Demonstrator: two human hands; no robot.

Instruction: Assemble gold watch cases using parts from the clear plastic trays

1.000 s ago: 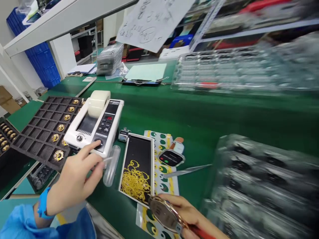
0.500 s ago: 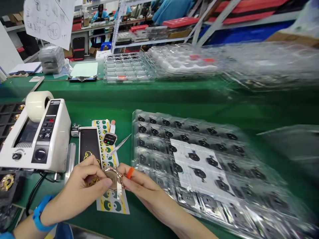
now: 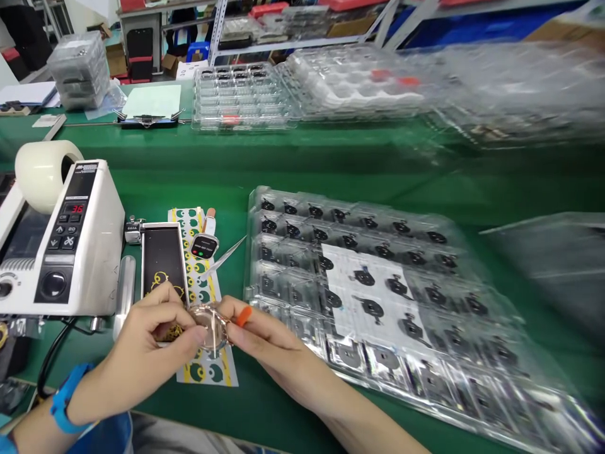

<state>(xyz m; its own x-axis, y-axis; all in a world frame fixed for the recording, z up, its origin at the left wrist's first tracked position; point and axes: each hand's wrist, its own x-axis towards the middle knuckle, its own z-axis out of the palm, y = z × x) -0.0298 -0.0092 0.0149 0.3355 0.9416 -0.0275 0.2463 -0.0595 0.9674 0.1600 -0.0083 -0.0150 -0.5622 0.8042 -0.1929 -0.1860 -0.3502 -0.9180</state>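
Observation:
A round rose-gold rimmed piece that looks like a watch case [image 3: 208,334] is held between my two hands above the bench, with a shiny strip across its face. My left hand [image 3: 163,331], thumb and forefinger closed, grips its left edge. My right hand [image 3: 258,328] pinches the right rim, and a small orange piece [image 3: 244,316] shows by its fingers. Below lies a sticker sheet [image 3: 210,373] with yellow and white ring cut-outs. Behind my left hand a narrow black tray [image 3: 162,252] holds yellow rings, partly hidden. A smartwatch [image 3: 205,245] and pointed tweezers [image 3: 224,257] rest on the sheet.
A white tape dispenser [image 3: 89,252] stands left. Clear blister trays [image 3: 293,302] with black round parts, a printed sheet [image 3: 378,290] among them, cover the right. More plastic trays [image 3: 241,94] and a clipboard [image 3: 151,104] sit on the back ledge.
The view has tipped down and shifted slightly, so the bench things sit higher and farther left. Both hands keep hold of the watch case, whose shiny strip now looks more upright.

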